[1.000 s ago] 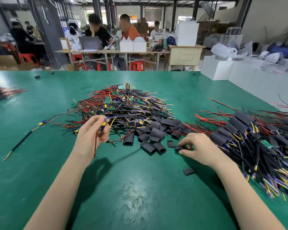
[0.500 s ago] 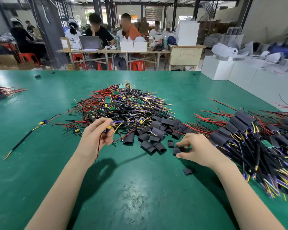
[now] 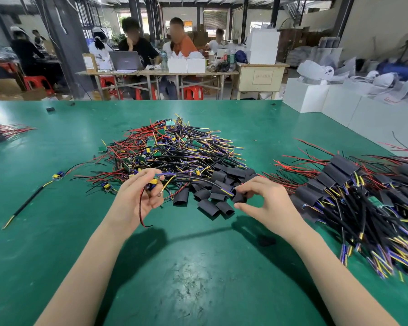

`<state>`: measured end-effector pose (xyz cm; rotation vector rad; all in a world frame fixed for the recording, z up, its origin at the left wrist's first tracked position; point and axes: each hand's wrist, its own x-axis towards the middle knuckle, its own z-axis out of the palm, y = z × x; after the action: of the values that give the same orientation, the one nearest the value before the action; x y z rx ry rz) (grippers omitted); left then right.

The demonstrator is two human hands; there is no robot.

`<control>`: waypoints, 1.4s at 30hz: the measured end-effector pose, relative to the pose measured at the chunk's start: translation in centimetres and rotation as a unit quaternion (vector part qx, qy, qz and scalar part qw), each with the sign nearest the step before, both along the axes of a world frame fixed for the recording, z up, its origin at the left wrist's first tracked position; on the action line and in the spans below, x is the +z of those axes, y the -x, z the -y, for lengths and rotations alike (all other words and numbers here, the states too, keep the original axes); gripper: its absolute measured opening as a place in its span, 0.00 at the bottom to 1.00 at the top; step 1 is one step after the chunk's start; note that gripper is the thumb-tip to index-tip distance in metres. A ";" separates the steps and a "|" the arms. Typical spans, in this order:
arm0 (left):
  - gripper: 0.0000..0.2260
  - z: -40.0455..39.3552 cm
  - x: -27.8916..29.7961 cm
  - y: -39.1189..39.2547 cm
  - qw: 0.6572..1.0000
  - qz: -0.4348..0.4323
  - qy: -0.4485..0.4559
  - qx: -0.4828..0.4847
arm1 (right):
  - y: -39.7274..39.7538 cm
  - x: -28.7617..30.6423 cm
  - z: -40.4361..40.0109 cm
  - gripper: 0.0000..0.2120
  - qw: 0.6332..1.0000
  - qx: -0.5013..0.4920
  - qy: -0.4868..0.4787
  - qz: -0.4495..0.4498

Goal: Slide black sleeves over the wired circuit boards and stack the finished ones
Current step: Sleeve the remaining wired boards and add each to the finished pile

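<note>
Black heat-shrink sleeve (image 3: 239, 198) now lifted off the green counter (image 3: 198, 267), pinched by right hand (image 3: 266, 201).
Left hand (image 3: 137, 196) still grips the small wired circuit board (image 3: 154, 182); its black cable end now reaches the sleeve.

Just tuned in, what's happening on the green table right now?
A person is sleeving wired circuit boards. The left hand holds one wired board by its leads, and the right hand pinches a black sleeve at the end of that board's black cable. The sleeve is not over the board yet. Unsleeved boards are heaped in the middle, loose sleeves lie in front, and finished ones pile at the right.
</note>
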<state>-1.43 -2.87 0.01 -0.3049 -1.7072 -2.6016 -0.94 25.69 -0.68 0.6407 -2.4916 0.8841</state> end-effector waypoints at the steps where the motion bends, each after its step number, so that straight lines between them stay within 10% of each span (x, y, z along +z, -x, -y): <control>1: 0.09 0.0 0.0 0.0 1.000 0.003 0.005 0.000 | 0.0 0.0 0.1 0.13 1.000 0.006 0.002 -0.004; 26: 0.03 -4.2 -3.1 -1.2 0.902 -0.154 0.400 -0.044 | -1.8 0.1 3.7 0.09 0.981 0.093 -0.161 -0.060; 42: 0.03 -3.4 -3.0 -0.7 0.936 -0.063 0.337 -0.076 | -1.8 -0.5 3.8 0.10 0.992 0.112 -0.058 -0.026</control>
<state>-0.78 0.51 -2.95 -0.6104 -2.5525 -1.9184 0.89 21.89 -1.18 0.9851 -2.4722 0.7924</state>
